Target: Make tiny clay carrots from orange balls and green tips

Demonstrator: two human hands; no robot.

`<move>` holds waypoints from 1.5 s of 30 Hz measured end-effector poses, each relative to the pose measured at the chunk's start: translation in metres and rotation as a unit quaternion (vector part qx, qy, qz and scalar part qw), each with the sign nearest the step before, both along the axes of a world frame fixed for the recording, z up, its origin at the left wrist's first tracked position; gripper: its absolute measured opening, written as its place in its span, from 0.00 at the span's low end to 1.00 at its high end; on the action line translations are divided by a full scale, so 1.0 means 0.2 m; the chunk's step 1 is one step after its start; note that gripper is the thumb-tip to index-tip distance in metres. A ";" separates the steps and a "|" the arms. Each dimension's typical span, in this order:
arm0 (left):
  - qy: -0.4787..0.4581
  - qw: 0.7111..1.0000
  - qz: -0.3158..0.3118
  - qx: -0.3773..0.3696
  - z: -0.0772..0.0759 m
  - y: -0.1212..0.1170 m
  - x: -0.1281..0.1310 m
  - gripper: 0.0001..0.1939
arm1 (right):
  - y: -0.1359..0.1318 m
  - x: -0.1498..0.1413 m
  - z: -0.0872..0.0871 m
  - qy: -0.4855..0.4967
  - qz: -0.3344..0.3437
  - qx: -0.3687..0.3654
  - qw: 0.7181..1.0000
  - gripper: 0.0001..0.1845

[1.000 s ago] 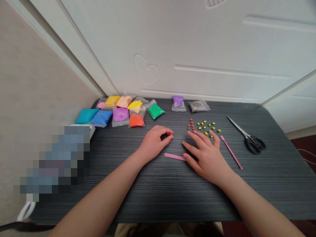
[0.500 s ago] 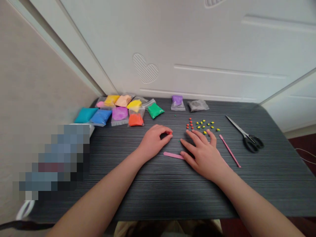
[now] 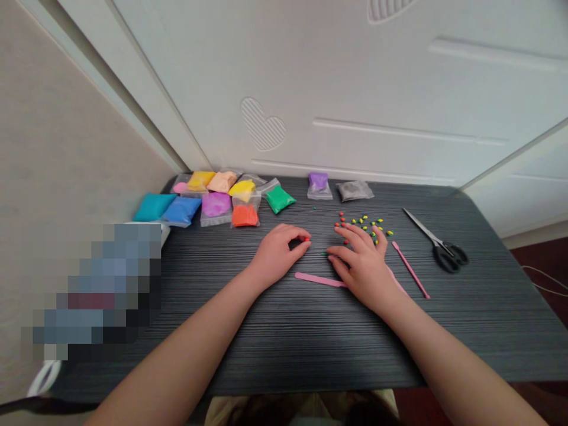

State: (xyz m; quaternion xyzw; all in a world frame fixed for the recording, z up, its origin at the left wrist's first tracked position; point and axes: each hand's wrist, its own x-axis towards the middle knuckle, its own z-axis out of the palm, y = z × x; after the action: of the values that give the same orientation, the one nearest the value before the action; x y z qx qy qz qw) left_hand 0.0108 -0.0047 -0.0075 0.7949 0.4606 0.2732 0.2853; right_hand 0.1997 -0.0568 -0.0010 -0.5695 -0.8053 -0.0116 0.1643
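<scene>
My left hand (image 3: 284, 251) is closed in a pinch on a small orange-red clay piece (image 3: 306, 239) between thumb and fingertips. Low over the table, my right hand (image 3: 366, 263) has its fingers apart, with thumb and index tips right beside a tiny green clay bit (image 3: 324, 254). Its other fingertips reach small red clay pieces (image 3: 341, 214) and yellow-green ones (image 3: 364, 219), partly hiding them. A pink flat clay tool (image 3: 317, 279) lies partly under the right hand. To its right rests a thinner pink tool (image 3: 410, 269).
Scissors with black handles (image 3: 437, 239) lie at the right. Along the back are bags of coloured clay, among them green (image 3: 279, 199), orange (image 3: 245, 216), purple (image 3: 318, 182) and grey (image 3: 355, 190). A blurred-out object (image 3: 106, 278) stands at the left edge.
My right hand has drawn its thumb and index finger closer together, near the green bit, uncovering more of the flat pink tool. My left hand keeps its pinch in place.
</scene>
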 end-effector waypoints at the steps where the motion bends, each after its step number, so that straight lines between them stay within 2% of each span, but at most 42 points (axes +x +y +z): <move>1: -0.001 1.000 0.000 0.000 0.00 0.00 0.00 0.09 | 0.00 -0.01 0.00 0.000 0.001 -0.001 1.000 0.08; 13: 0.006 1.000 -0.008 0.009 -0.01 0.01 0.00 0.09 | 0.04 -0.03 -0.02 -0.013 0.019 -0.002 1.000 0.07; 19: 0.005 1.000 -0.007 0.003 0.00 0.00 0.00 0.09 | 0.04 0.02 -0.01 -0.029 0.032 0.018 0.999 0.07; 31: -0.002 1.000 -0.010 0.002 0.00 0.01 -0.01 0.09 | 0.04 0.08 0.01 -0.027 0.049 0.002 0.998 0.09; 35: -0.001 1.000 -0.007 0.001 -0.01 0.00 -0.01 0.09 | 0.04 0.12 0.04 0.005 0.029 0.023 0.999 0.09; 40: -0.008 1.000 -0.002 -0.001 -0.01 0.00 -0.01 0.09 | 0.04 0.24 0.09 0.064 -0.034 0.051 0.996 0.09; 42: -0.009 1.000 0.000 -0.003 -0.01 0.00 -0.01 0.09 | 0.03 0.29 0.12 0.088 -0.055 0.033 0.994 0.09; 45: -0.013 1.000 0.000 -0.005 -0.01 0.00 -0.01 0.09 | -0.02 0.35 0.16 0.094 -0.069 -0.031 0.993 0.10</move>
State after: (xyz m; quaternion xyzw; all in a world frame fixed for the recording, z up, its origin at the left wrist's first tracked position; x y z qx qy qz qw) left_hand 0.0087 -0.0047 -0.0093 0.7896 0.4583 0.2814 0.2954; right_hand 0.2688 -0.0609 0.0310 -0.6273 -0.7450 0.0557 0.2198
